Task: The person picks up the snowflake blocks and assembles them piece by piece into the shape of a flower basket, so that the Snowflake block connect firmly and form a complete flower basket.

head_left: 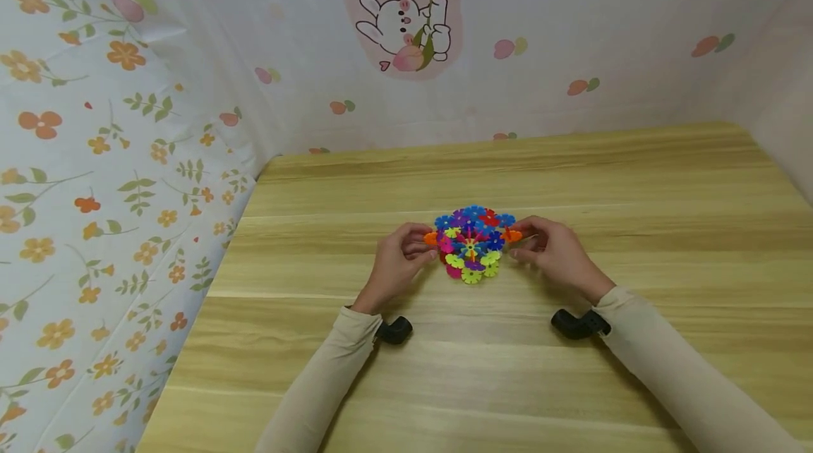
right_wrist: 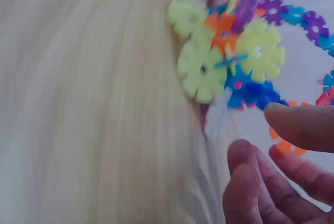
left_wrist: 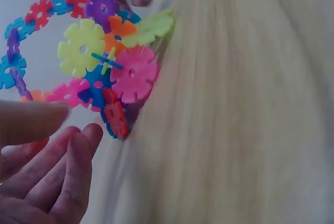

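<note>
A basket-like build of colourful plastic snowflake discs (head_left: 471,247) sits on the table, with a ring of discs rising from it in both wrist views. At its left, my left hand (head_left: 401,257) has its fingertips at an orange disc (head_left: 432,238), thumb apart from the fingers. My right hand (head_left: 559,255) is at the opposite side, fingertips by another orange disc (head_left: 511,235). In the right wrist view, the thumb (right_wrist: 305,127) covers part of that orange disc (right_wrist: 286,144), and a finger appears to touch its lower edge. Neither hand's fingers close round the build.
The wood-grain table (head_left: 470,382) extends around the build. Behind it hangs a pale cloth (head_left: 540,15) with a rabbit print; a flowered cloth (head_left: 95,192) lines the left side. Black wrist mounts (head_left: 394,330) project from under both sleeves.
</note>
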Available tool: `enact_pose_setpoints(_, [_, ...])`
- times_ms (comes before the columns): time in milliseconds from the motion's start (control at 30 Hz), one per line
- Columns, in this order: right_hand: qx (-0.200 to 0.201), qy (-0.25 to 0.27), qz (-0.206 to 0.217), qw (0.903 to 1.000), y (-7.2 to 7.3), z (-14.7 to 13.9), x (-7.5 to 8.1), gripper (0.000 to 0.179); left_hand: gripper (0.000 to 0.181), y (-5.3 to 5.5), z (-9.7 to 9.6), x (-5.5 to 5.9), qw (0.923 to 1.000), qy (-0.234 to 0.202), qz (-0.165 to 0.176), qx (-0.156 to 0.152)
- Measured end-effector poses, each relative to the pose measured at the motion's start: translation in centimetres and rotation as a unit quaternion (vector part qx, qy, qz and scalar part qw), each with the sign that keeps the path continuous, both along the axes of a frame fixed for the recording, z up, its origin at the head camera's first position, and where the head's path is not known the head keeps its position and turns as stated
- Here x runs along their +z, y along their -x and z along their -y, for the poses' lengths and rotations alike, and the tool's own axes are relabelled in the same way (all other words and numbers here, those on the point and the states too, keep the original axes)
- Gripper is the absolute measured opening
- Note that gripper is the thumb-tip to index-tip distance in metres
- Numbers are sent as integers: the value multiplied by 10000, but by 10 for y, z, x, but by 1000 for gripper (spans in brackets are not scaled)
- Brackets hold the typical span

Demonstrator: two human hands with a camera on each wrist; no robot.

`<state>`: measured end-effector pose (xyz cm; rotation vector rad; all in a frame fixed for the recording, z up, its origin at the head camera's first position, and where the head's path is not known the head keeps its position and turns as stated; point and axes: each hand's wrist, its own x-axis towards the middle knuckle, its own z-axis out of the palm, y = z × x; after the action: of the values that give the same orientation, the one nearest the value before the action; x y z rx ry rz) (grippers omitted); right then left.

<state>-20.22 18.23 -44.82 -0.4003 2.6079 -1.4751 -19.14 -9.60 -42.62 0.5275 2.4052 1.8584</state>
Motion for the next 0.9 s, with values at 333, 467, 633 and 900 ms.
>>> enact_pose_setpoints(333, [112, 1579, 1721, 9723, 5, 9, -6, 53, 54, 11, -10, -15, 9947, -337, 852, -457])
enact_pose_setpoints(467, [140, 1938, 1852, 9633, 16, 7, -8, 48, 54, 28, -16, -29, 9951, -244, 921, -283])
enact_pose_setpoints(633, [-10, 2387, 2203, 9458, 45, 0, -7, 55, 55, 63, -26, -33, 9960, -102, 875, -172])
enact_pose_setpoints(900, [-364, 2728, 2409, 9307, 92, -1, -1, 49, 54, 114, -42, -33, 9915, -393, 1223, 229])
